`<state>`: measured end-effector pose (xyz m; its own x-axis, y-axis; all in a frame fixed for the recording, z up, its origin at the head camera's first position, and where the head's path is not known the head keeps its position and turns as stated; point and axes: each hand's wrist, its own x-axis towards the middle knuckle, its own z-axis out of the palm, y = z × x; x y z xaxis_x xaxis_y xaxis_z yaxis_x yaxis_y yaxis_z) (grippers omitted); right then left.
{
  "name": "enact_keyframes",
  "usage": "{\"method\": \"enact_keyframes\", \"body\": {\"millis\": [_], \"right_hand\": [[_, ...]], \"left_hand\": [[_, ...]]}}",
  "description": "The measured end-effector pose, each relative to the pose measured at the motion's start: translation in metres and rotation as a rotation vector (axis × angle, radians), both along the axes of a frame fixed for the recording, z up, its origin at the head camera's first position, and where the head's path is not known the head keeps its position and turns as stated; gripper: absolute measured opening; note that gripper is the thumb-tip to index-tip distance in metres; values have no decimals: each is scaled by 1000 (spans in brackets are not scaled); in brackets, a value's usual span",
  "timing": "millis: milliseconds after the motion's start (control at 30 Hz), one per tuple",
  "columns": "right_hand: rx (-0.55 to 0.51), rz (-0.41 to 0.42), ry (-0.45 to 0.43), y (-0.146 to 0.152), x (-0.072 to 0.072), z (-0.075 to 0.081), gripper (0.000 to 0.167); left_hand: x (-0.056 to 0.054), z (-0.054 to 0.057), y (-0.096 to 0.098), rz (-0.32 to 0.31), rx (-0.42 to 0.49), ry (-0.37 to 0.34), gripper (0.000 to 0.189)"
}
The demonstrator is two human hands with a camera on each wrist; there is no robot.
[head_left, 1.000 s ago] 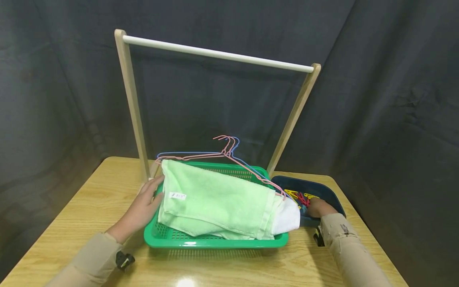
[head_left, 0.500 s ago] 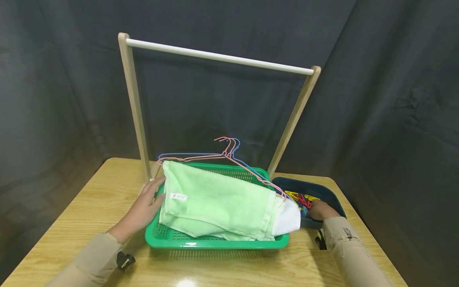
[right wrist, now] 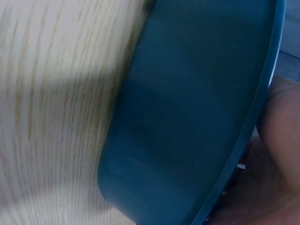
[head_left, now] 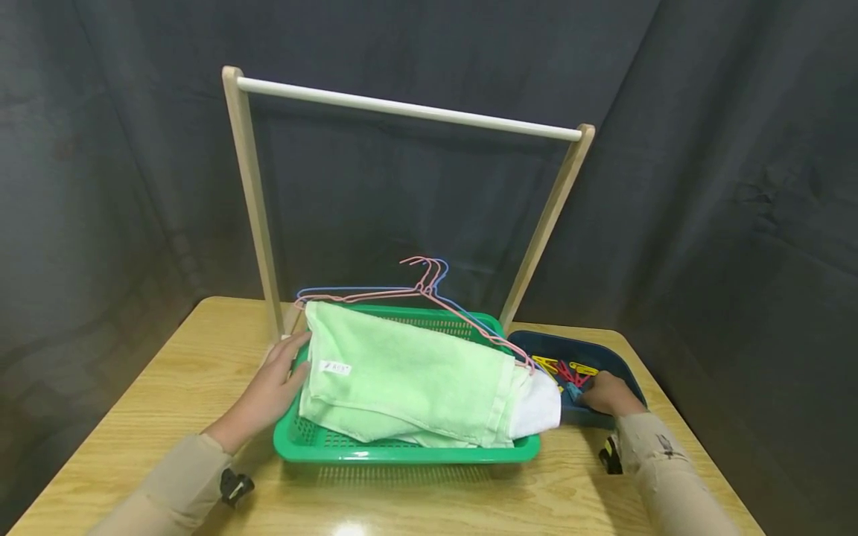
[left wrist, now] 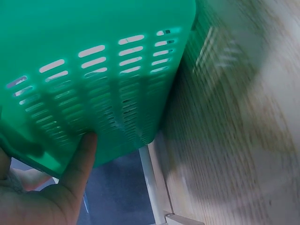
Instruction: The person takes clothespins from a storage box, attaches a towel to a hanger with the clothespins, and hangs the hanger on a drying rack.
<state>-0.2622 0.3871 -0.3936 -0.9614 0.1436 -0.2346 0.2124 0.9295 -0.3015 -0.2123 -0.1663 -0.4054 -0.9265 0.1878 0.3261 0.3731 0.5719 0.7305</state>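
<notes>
My left hand [head_left: 275, 376] rests at the left rim of a green plastic basket [head_left: 402, 454], fingers fairly straight; the left wrist view shows one finger [left wrist: 82, 164] along the slotted outer wall. Folded light green towels [head_left: 409, 372] with a white label fill the basket, and a white cloth [head_left: 539, 409] sticks out at its right end. My right hand [head_left: 608, 392] reaches over the near rim into a dark blue bin [head_left: 613, 361], its fingers down by a blue clothespin [head_left: 574, 392]. Its fingertips are hidden, so I cannot tell whether it holds a clothespin. Red [head_left: 579, 376] and yellow clothespins [head_left: 583, 368] lie around it.
Pink and blue hangers [head_left: 429, 286] lie across the basket's back, hooks upward. Behind stands a wooden rack with a white bar [head_left: 409, 110] and posts [head_left: 251, 193]. The wooden table [head_left: 174, 350] is backed by dark curtains [head_left: 415, 193].
My right hand has shifted slightly to the right within the bin, and more of the blue and yellow clothespins shows. The left hand stays at the basket rim.
</notes>
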Motion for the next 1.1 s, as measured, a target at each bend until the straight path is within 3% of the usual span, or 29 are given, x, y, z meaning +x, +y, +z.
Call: {"method": "enact_keyframes", "body": {"millis": [200,400,600,733,933,1100], "right_hand": [[-20,-8,77,3,7,2,23],[-84,-9,183,5,10,-2,43],[-89,-57,277,4,12,0,29],[-94,-77,347,2,11,0,37],[-128,-113,418,-1,11,-1,42],[-195,-163,465,-3,13,-2,41]], "left_hand": [[0,0,0,4,-8,5,48],[0,0,-1,-1,-18,-2,49],[-1,1,-2,-10,-23,-4,49],[-2,2,-3,-14,-35,-17,49],[-5,9,-7,-42,-34,-19,49],[-14,19,-10,-57,-60,-14,45]]}}
